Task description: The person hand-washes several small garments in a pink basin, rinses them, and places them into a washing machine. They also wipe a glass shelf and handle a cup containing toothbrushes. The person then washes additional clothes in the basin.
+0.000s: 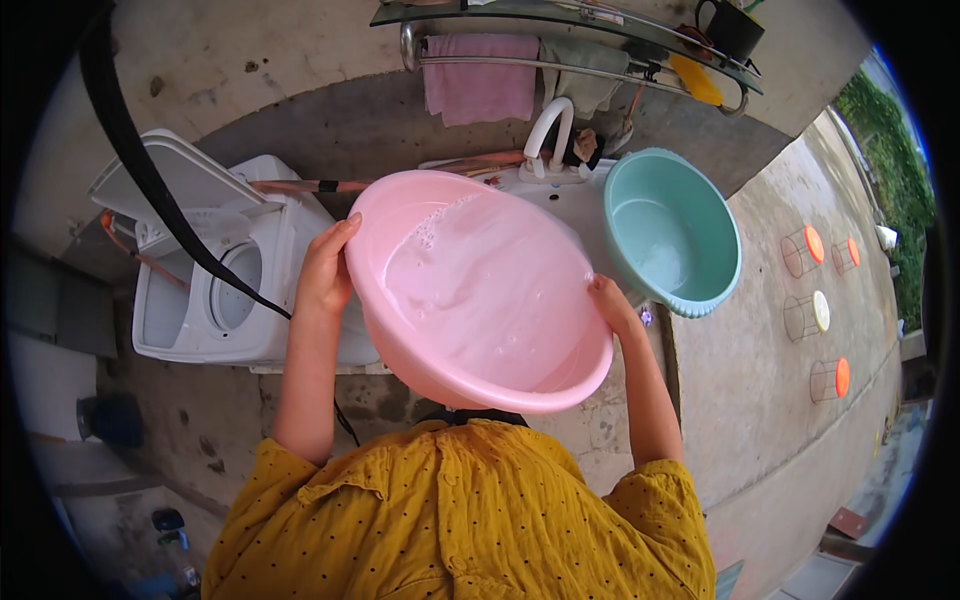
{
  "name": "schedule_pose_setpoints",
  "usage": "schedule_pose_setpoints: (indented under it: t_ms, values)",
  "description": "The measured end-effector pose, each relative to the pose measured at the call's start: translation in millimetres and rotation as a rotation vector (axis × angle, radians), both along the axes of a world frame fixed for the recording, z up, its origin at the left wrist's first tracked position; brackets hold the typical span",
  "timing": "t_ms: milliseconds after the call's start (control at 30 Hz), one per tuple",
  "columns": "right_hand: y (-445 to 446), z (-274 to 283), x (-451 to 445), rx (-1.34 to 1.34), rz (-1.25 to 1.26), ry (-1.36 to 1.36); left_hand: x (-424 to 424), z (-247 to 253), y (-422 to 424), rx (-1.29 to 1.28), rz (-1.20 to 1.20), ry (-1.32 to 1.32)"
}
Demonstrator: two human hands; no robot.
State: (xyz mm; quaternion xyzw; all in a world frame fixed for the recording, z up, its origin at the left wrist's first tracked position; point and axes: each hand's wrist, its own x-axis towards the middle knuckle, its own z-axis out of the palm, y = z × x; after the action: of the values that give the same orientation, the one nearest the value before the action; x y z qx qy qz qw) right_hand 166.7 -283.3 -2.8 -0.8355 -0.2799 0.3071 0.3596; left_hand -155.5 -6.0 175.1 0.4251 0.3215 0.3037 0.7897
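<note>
A pink plastic basin [375, 322] with cloudy, sudsy water in it is held up between my two hands, in front of my body. My left hand [330, 259] grips its rim on the left, the thumb over the edge. On the right, my right hand [611, 301] holds the opposite rim. The basin covers part of a white sink [589, 202] with a curved white faucet [551, 135] behind it. Just right of the pink basin, a green plastic basin [660, 225] rests tilted at the sink; no clothes show in it.
A white twin-tub washing machine [247, 330] stands at left with its lid [180, 169] raised. Above the sink, a glass shelf [592, 22] and rail carry a pink towel [484, 75] and a grey cloth [581, 71]. Several wire-framed stools stand on the concrete at right. A black strap crosses the left.
</note>
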Motion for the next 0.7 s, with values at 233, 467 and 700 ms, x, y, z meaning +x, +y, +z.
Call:
schedule_pose_setpoints:
  t_ms: [233,467,700]
  values:
    - [1,1,9,-0.039,0.022,0.043,17,9,1,-0.022,0.005,-0.021]
    - [1,0,14,0.040,0.019,0.211,36,11,11,-0.015,0.001,-0.063]
    - [5,45,-12,0.131,-0.080,0.373,19,-1,31,-0.040,-0.005,-0.027]
